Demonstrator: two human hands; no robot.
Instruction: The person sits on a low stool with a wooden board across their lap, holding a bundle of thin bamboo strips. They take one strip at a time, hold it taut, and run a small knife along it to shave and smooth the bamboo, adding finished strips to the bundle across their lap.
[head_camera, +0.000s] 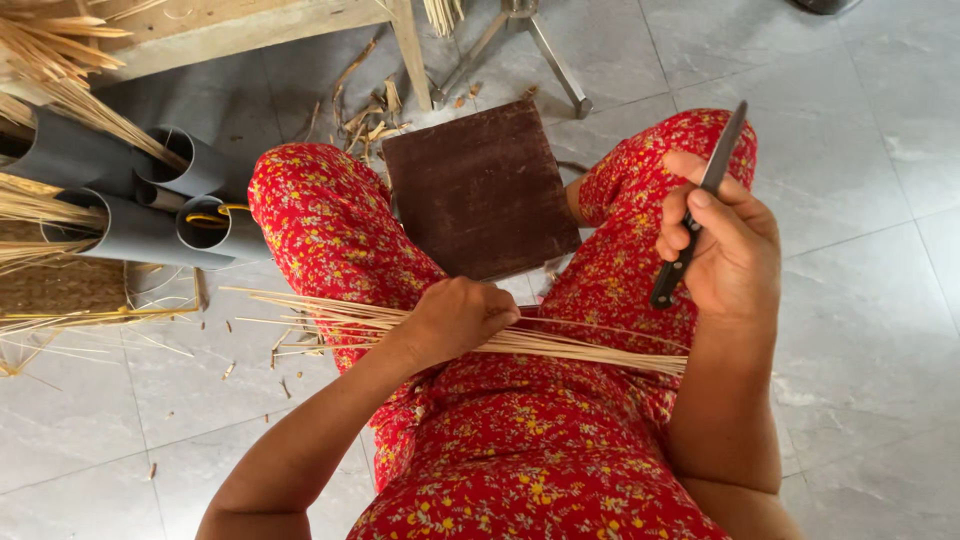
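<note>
While your left hand (455, 318) grips a bundle of thin pale bamboo strips (560, 345) across your lap, your right hand (725, 245) holds a dark-handled slim knife (700, 205) upright.

Head camera looks steeply down, close over lap.

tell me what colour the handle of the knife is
Black. The knife sits in the right hand, its dark handle poking out below the fingers; the head view shows it best.

Grey tile floor (870, 200) w/ brown board (480, 190), straw scraps (370, 120).
</note>
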